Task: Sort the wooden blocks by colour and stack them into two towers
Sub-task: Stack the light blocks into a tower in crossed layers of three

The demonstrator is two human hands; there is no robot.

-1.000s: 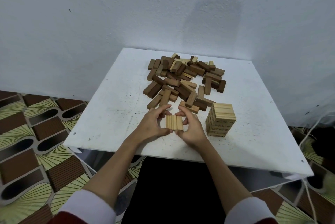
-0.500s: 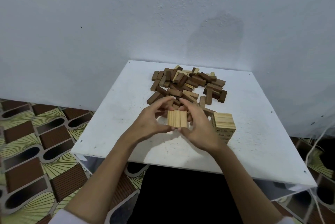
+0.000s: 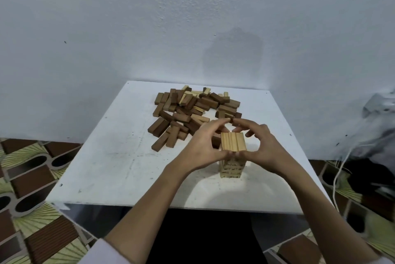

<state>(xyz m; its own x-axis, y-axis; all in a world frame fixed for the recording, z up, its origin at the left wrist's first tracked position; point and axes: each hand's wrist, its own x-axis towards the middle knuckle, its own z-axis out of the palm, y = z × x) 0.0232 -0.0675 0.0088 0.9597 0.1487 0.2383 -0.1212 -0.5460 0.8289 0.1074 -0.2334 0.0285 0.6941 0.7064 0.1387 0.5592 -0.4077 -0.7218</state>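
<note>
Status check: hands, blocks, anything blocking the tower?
Left hand and right hand grip a row of light blocks atop the light tower. Mixed pile unsorted behind. No dark tower. Nothing blocking.

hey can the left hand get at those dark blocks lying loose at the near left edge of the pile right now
Probably not right now: the left hand and right hand together hold a layer of light blocks over the light tower. Once freed, bare table leaves the dark blocks approachable.
</note>
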